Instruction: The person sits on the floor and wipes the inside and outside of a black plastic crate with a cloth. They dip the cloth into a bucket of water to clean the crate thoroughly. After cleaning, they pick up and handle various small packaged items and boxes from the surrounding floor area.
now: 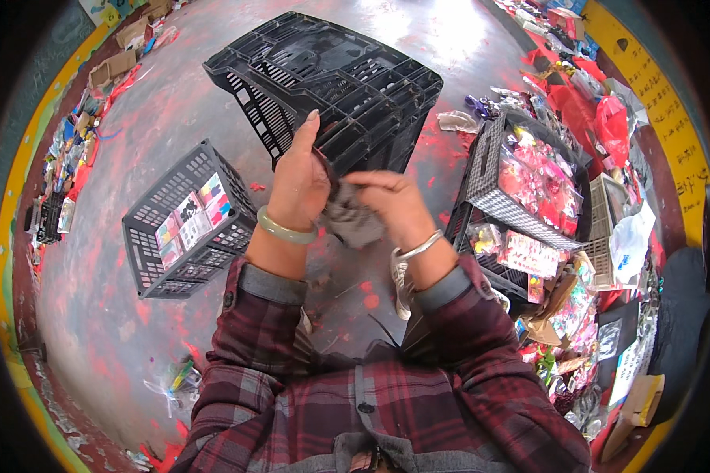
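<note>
A crumpled grey-brown cloth (pixel 353 221) hangs between my two hands, its upper part dark. My left hand (pixel 298 183), with a pale bangle at the wrist, holds one side of it; the thumb points up and the other fingers are mostly hidden. From the other side my right hand (pixel 393 201), with a silver bangle, grips the cloth, its index finger reaching toward the left hand. Just beyond both hands is a large black plastic crate (pixel 347 75), apparently bottom up. My left thumb overlaps the crate's near edge in view; whether it touches, I cannot tell.
A smaller dark crate (pixel 193 264) with colourful flat packs stands at the left. At the right, a checked black-and-white crate (pixel 521 205) full of red and pink packets rests over another black crate (pixel 493 272). Piled packets and cardboard (pixel 560 315) line the right wall.
</note>
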A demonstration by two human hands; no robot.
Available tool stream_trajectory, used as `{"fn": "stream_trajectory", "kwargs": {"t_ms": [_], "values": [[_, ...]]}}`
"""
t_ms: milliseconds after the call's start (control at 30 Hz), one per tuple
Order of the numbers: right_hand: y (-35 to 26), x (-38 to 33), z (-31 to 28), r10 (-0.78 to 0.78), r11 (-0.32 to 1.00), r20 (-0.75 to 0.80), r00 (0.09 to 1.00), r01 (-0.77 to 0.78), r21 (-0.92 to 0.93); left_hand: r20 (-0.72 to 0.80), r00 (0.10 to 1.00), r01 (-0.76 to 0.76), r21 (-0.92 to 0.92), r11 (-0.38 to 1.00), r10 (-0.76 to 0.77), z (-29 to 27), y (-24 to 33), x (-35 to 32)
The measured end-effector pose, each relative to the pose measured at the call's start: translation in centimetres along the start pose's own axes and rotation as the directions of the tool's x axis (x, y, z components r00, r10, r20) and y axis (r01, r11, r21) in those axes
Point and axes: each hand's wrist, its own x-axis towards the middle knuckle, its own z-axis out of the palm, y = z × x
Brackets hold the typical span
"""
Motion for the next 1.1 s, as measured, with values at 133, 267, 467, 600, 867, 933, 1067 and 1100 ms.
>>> {"fn": "stream_trajectory", "kwargs": {"t_ms": [133,267,467,600,867,933,1067,1100], "values": [[-4.1,0.2,-3.5,-0.038,0.889,-0.102,0.994,0.080,0.450,0.008,1.000,0.026,0.007,1.000,-0.026,-0.3,0.0,0.1],[-3.6,3.0,-6.3,-0.226,0.928,-0.384,0.895,0.318,0.194,0.027,0.999,0.042,0.022,0.999,-0.042,-0.7,-0.2,0.2],[-1.9,6.3,-6.1,-0.731,0.525,-0.198,0.653,0.353,-0.774,0.033,0.998,0.060,0.040,0.997,-0.061,-0.5,0.0,-0.3],[-2.5,6.2,-4.8,-0.781,0.255,-0.068,0.621,0.218,-0.942,0.073,0.992,0.100,0.062,0.993,-0.104,-0.7,0.3,-0.2],[-2.1,6.5,-7.1,-0.550,0.640,-0.119,0.827,0.326,-0.695,0.052,0.999,0.014,0.032,0.999,-0.016,-0.4,-0.2,0.0],[-2.8,5.5,-6.3,-0.416,0.792,-0.118,0.902,0.295,-0.534,0.037,0.999,0.018,0.042,0.999,-0.020,-1.0,-0.2,0.3],[-3.8,4.6,-7.1,-0.200,0.980,-0.149,0.968,0.199,-0.020,0.087,0.993,0.073,0.053,0.996,-0.077,-0.9,-0.2,0.2],[-4.8,4.0,-6.8,-0.200,0.968,-0.181,0.963,0.222,0.115,0.077,0.995,0.054,0.056,0.997,-0.058,-0.8,-0.2,0.2]]}}
